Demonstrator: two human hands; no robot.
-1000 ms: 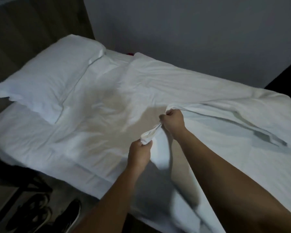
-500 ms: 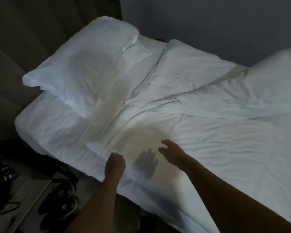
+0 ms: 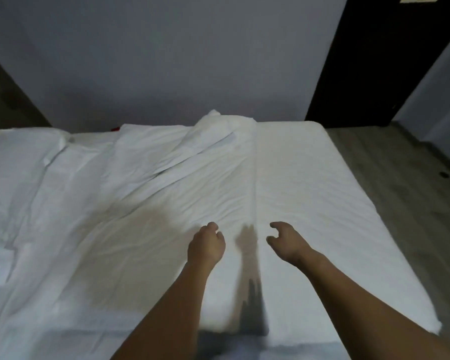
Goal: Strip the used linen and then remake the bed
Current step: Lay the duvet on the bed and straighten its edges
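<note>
A white bed fills the view, with a wrinkled white top sheet spread over its left and middle. The sheet's right edge runs as a straight fold line down the bed, and its far end is bunched in a heap by the wall. A white pillow lies at the far left. My left hand hovers over the sheet near the fold, fingers loosely curled, holding nothing. My right hand floats just right of the fold, fingers spread and bent, empty.
A grey wall stands behind the bed. A dark door or panel rises at the back right. Wooden floor runs along the bed's right side. A small red thing peeks out at the wall.
Both hands have let go of the sheet edge they were gripping a second ago. My view has swung right, from the pillow end toward the foot of the bed.
</note>
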